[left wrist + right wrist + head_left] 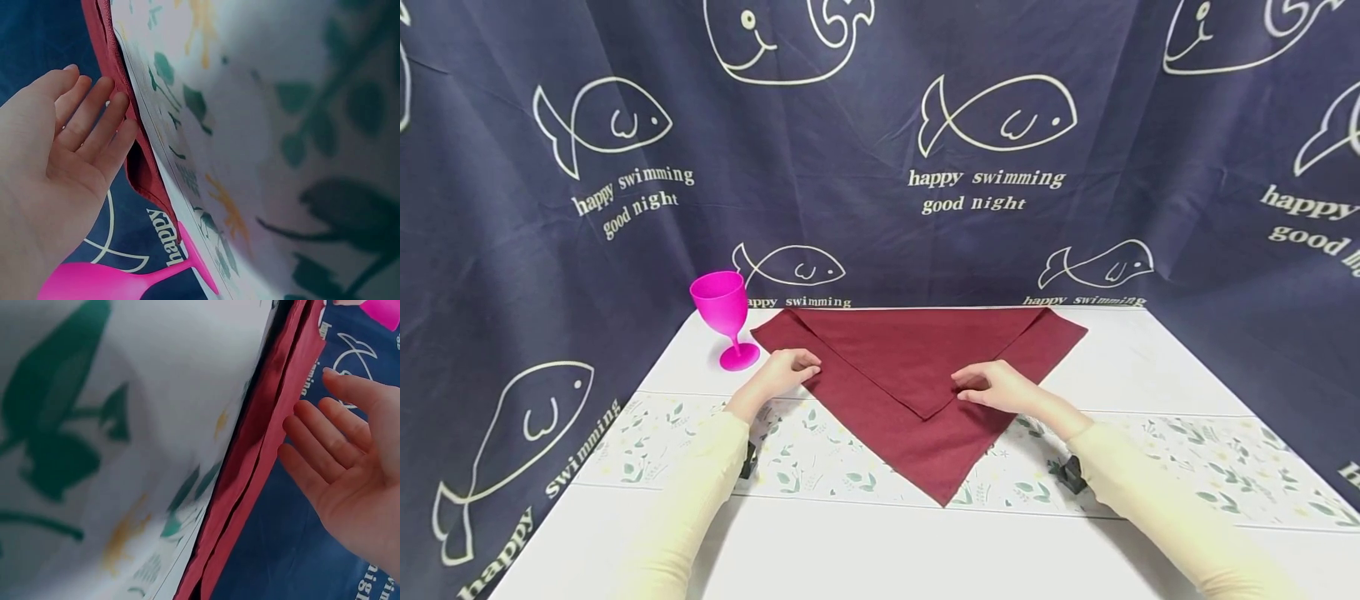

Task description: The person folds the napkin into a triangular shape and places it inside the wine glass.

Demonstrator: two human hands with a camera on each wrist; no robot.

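A dark red cloth napkin [917,350] lies on the table, folded into a triangle whose points face the person, the upper layer's tip short of the lower one's. My left hand [784,372] hovers at the napkin's left edge with relaxed, slightly bent fingers and nothing in them. Over the right part of the napkin is my right hand [996,387], its fingers loosely bent near the upper layer's slanted edge. In the right wrist view that palm [350,462] is bare, the fingertips close to the red cloth [265,437]. The left palm [78,150] is likewise bare in the left wrist view.
A bright pink goblet [722,308] stands upright at the back left, just beyond the left hand. Across the white table [880,550] runs a leaf-patterned strip [842,467]. A dark blue curtain [880,150] with fish drawings hangs behind and at both sides.
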